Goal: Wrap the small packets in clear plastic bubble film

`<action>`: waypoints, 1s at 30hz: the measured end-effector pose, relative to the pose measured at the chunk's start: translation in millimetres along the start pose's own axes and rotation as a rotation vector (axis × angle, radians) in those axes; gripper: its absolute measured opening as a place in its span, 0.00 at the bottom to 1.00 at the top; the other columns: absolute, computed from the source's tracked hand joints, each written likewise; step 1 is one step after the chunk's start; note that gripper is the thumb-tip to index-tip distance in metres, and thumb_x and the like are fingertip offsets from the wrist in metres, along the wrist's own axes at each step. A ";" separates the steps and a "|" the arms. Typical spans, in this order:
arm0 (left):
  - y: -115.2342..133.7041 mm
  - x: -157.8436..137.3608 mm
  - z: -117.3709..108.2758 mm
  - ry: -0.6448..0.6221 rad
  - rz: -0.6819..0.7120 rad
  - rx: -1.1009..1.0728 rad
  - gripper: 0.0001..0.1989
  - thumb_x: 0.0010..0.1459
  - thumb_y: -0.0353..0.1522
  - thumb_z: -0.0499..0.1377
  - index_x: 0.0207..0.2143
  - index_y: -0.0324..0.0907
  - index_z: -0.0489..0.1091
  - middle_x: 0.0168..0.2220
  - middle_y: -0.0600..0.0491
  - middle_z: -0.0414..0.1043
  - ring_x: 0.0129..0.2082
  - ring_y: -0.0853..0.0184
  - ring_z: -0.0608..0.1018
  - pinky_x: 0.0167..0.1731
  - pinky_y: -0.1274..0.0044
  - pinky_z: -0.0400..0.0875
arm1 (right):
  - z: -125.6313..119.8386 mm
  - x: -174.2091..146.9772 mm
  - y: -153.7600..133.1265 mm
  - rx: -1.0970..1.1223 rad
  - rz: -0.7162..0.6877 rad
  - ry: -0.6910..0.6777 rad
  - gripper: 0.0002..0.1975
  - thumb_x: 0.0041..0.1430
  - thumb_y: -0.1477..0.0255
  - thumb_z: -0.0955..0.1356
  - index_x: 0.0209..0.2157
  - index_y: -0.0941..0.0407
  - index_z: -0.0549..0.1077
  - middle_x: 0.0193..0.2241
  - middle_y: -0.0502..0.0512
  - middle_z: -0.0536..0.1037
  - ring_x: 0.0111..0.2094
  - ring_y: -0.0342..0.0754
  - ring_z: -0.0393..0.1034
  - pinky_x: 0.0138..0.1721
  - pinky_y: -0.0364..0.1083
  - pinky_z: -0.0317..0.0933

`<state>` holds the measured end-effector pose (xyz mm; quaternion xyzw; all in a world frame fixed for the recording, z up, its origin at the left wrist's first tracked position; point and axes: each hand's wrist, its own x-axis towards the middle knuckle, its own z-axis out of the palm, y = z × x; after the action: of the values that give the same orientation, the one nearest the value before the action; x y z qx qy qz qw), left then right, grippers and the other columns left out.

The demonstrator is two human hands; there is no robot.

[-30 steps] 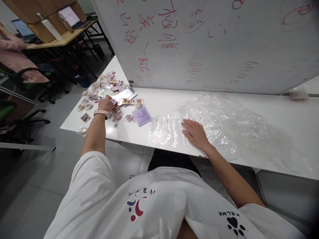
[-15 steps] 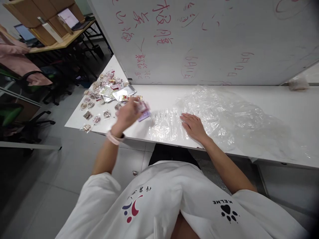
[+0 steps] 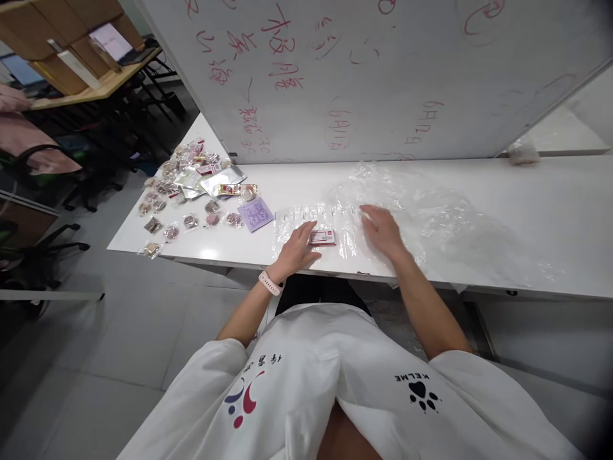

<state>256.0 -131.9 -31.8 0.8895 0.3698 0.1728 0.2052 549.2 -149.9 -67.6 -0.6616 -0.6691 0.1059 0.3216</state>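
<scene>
Head view: red-white pack (image 3: pixel 322 237) lies on the clear film (image 3: pixel 350 244); its print is too small to read. Left hand (image 3: pixel 293 253) at the pack's left end, thumb and fingers spread; contact unclear. Right hand (image 3: pixel 383 234) at the film's right part; can't tell if it pinches anything. Purple packet (image 3: pixel 255 214) just left of film, small wrapped pieces (image 3: pixel 190 221) farther left. Whiteboard (image 3: pixel 297 121) behind film: red handwriting, dates read 6月11日 and 6月12日. Shirt (image 3: pixel 373 358) on film's near side: KELME above a paw logo (image 3: pixel 424 396).
</scene>
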 end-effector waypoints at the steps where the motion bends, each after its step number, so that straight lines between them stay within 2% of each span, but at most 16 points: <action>1: -2.4 -9.4 0.7 0.022 -0.014 -0.028 0.45 0.58 0.37 0.65 0.70 0.49 0.40 0.68 0.39 0.51 0.67 0.49 0.60 0.58 0.59 0.68 | -7.1 1.2 13.6 -0.026 0.029 0.019 0.25 0.69 0.62 0.55 0.59 0.55 0.70 0.58 0.59 0.72 0.61 0.57 0.64 0.63 0.62 0.55; 3: -7.4 -28.3 2.1 0.060 -0.027 -0.062 0.48 0.58 0.41 0.65 0.70 0.50 0.37 0.70 0.38 0.49 0.69 0.50 0.57 0.62 0.57 0.63 | -19.2 3.5 41.9 -0.074 0.062 0.050 0.24 0.67 0.63 0.57 0.56 0.57 0.73 0.56 0.61 0.75 0.58 0.58 0.67 0.61 0.62 0.56; 6: -16.7 -52.4 3.0 0.060 0.029 -0.042 0.44 0.59 0.43 0.63 0.70 0.51 0.42 0.69 0.40 0.53 0.69 0.52 0.57 0.64 0.56 0.61 | -33.1 6.6 76.9 -0.141 0.094 0.095 0.23 0.64 0.64 0.60 0.53 0.59 0.75 0.55 0.62 0.75 0.58 0.59 0.67 0.60 0.60 0.57; 11: -31.8 -71.9 6.3 0.050 0.122 0.158 0.33 0.65 0.31 0.56 0.69 0.52 0.48 0.68 0.47 0.56 0.70 0.57 0.55 0.67 0.54 0.52 | -57.1 13.5 113.1 -0.254 0.210 0.123 0.24 0.64 0.67 0.60 0.53 0.64 0.76 0.55 0.67 0.74 0.58 0.57 0.65 0.59 0.56 0.56; 15: -35.6 -74.7 8.1 0.072 0.108 0.209 0.32 0.65 0.27 0.52 0.69 0.51 0.51 0.68 0.49 0.57 0.70 0.59 0.57 0.67 0.55 0.54 | -87.2 23.4 137.6 -0.349 0.334 0.074 0.24 0.65 0.68 0.60 0.55 0.68 0.74 0.56 0.74 0.72 0.57 0.56 0.64 0.55 0.53 0.55; 17: -35.7 -75.2 7.6 0.083 0.104 0.207 0.30 0.65 0.27 0.52 0.68 0.51 0.53 0.67 0.49 0.59 0.69 0.59 0.58 0.67 0.55 0.55 | -104.1 26.8 138.0 -0.397 0.424 0.027 0.24 0.65 0.68 0.60 0.53 0.70 0.75 0.54 0.78 0.73 0.55 0.57 0.66 0.52 0.54 0.56; 19: -35.6 -76.0 6.5 0.107 0.105 0.185 0.28 0.65 0.27 0.53 0.66 0.50 0.56 0.66 0.49 0.61 0.68 0.59 0.60 0.66 0.55 0.56 | -116.5 24.1 121.3 -0.440 0.466 0.039 0.23 0.66 0.69 0.61 0.52 0.70 0.76 0.52 0.79 0.74 0.54 0.60 0.66 0.51 0.56 0.57; 20: -35.6 -76.6 5.8 0.126 0.108 0.168 0.27 0.65 0.27 0.53 0.65 0.50 0.58 0.65 0.48 0.63 0.68 0.60 0.61 0.66 0.55 0.58 | -119.0 19.2 105.7 -0.448 0.440 0.086 0.22 0.66 0.69 0.61 0.52 0.69 0.75 0.52 0.77 0.74 0.54 0.60 0.66 0.52 0.57 0.57; 22: -35.9 -78.1 3.7 0.172 0.115 0.116 0.23 0.66 0.28 0.54 0.62 0.49 0.63 0.62 0.48 0.67 0.66 0.60 0.64 0.65 0.56 0.60 | -113.5 2.8 62.7 -0.406 0.273 0.215 0.22 0.67 0.69 0.60 0.56 0.64 0.73 0.54 0.70 0.74 0.56 0.59 0.65 0.57 0.57 0.56; 23: -36.2 -78.7 2.3 0.192 0.118 0.083 0.20 0.66 0.30 0.54 0.60 0.48 0.65 0.61 0.48 0.69 0.65 0.60 0.66 0.64 0.56 0.61 | -105.0 -7.5 37.5 -0.335 0.156 0.221 0.22 0.68 0.67 0.59 0.56 0.62 0.73 0.55 0.67 0.74 0.56 0.57 0.66 0.58 0.57 0.56; 24: -36.6 -79.2 0.7 0.208 0.119 0.047 0.18 0.66 0.31 0.55 0.57 0.48 0.67 0.59 0.48 0.71 0.64 0.61 0.67 0.64 0.57 0.62 | -93.2 -17.7 11.8 -0.244 0.054 0.162 0.22 0.69 0.64 0.59 0.56 0.58 0.73 0.54 0.64 0.75 0.56 0.56 0.67 0.58 0.56 0.58; 27: -38.4 -79.6 -3.7 0.217 0.103 -0.041 0.12 0.66 0.35 0.57 0.51 0.47 0.72 0.56 0.48 0.74 0.62 0.60 0.70 0.63 0.56 0.63 | -44.0 -36.2 -54.6 -0.007 -0.190 -0.187 0.25 0.69 0.57 0.60 0.63 0.48 0.65 0.61 0.54 0.70 0.61 0.54 0.63 0.59 0.56 0.61; 30: -40.2 -79.6 -4.8 0.214 0.083 -0.084 0.11 0.66 0.36 0.58 0.48 0.47 0.74 0.55 0.48 0.75 0.61 0.60 0.72 0.62 0.55 0.63 | 4.8 -28.8 -86.2 0.083 -0.343 -0.331 0.29 0.67 0.54 0.62 0.66 0.47 0.61 0.65 0.54 0.64 0.64 0.56 0.58 0.62 0.58 0.57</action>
<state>177.1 -163.0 -59.9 0.8711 0.3450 0.2906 0.1943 473.7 -184.8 -30.8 -0.4981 -0.8103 0.1841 0.2480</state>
